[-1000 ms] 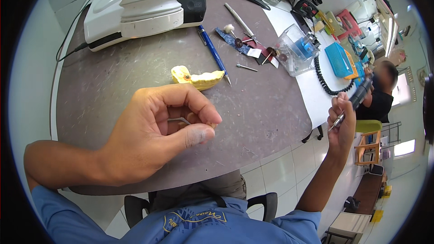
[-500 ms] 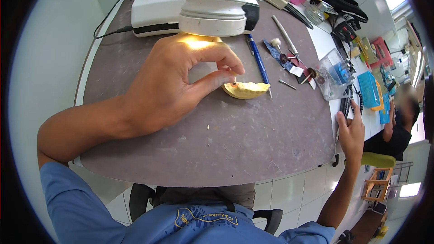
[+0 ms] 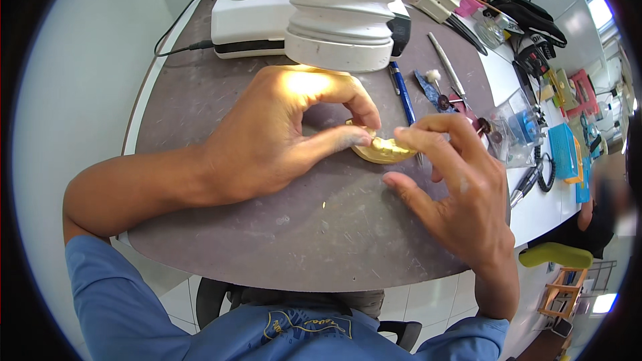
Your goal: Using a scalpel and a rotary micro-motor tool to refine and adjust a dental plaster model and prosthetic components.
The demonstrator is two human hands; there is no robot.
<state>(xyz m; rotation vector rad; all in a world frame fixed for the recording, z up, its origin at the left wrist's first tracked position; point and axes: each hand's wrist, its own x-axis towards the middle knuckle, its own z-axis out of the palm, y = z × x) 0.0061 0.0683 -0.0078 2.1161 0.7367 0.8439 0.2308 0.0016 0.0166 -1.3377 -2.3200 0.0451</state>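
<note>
A yellow dental cast (image 3: 382,155) with a row of teeth lies on the grey-brown bench top, below the white bellows hose. My left hand (image 3: 281,130) arches over its left end. Thumb and index fingertip come together there in a pinch, and what sits between them is too small and covered to make out. From the right comes my right hand (image 3: 461,184), its thumb and index finger spread apart. Its index fingertip is at the cast's right upper edge, touching or just above it; the thumb hangs clear in front.
Behind the cast lies a blue pen-like tool (image 3: 402,93). Further right are a slim metal instrument (image 3: 447,60), small polishing bits (image 3: 443,101) and a clear plastic box (image 3: 515,130). A dark handpiece (image 3: 526,184) lies at the bench's right edge. Another person (image 3: 595,217) sits far right.
My right hand has left the bench's right edge, by the handpiece, and come over to the cast. My left hand keeps its pinch at the cast. The view has shifted slightly.
</note>
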